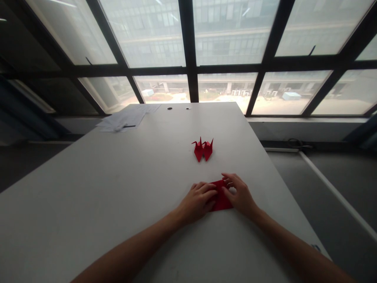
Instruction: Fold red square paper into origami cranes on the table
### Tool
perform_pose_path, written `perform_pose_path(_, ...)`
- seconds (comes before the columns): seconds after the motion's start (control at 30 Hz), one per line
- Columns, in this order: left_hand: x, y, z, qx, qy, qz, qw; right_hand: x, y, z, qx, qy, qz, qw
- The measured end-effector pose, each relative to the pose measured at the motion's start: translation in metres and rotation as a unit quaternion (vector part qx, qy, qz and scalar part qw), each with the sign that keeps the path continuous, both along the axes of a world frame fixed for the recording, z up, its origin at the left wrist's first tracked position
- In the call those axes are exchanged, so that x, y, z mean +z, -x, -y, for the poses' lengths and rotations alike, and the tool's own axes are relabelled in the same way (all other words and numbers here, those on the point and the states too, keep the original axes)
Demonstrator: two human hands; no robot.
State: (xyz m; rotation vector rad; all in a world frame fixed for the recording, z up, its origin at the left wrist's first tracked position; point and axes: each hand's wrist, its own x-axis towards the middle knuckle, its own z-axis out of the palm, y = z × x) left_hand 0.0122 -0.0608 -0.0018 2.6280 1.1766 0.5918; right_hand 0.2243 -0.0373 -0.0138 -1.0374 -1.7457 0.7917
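A folded sheet of red origami paper point(221, 199) lies on the white table between my two hands. My left hand point(198, 200) rests at its left side, fingers bent together over that edge. At the right side, my right hand point(240, 196) has its thumb on the paper and its curled fingers at the upper right corner, holding it there. The hands cover part of both side edges. Just beyond them stand two red paper cranes, a left crane point(198, 151) and a right crane point(208, 151), side by side and very close.
The long white table point(132, 177) stretches toward large dark-framed windows point(191, 47). Loose white papers point(129, 118) lie at its far left, with a dark pen-like item point(129, 126) on them. Two round holes, one of them a dark hole point(169, 109), sit near the far edge.
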Motion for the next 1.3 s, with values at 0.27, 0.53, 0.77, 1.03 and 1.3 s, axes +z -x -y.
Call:
perform_pose_path(0.27, 0.004, -0.002, 0.002, 0.003, 0.011, -0.020, 1.000, -0.006, -0.003, -0.003, -0.018, 0.062, -0.044, 0.997)
perform_pose_path(0.53, 0.003, -0.001, 0.001, 0.034, 0.047, 0.049, 0.997, 0.005, -0.002, 0.007, 0.063, -0.007, 0.079, 0.995)
perform_pose_path(0.77, -0.004, -0.001, 0.000, 0.027, -0.004, -0.040, 0.999, 0.003, -0.009, 0.004, 0.057, -0.047, 0.133, 0.988)
perform_pose_path(1.03, -0.003, 0.003, -0.003, 0.100, -0.020, -0.092, 0.991, 0.013, -0.017, 0.004, 0.119, -0.053, 0.287, 0.949)
perform_pose_path(1.3, -0.001, 0.009, -0.003, -0.027, -0.033, -0.144, 0.989, 0.029, -0.016, 0.008, 0.142, -0.088, 0.399, 0.901)
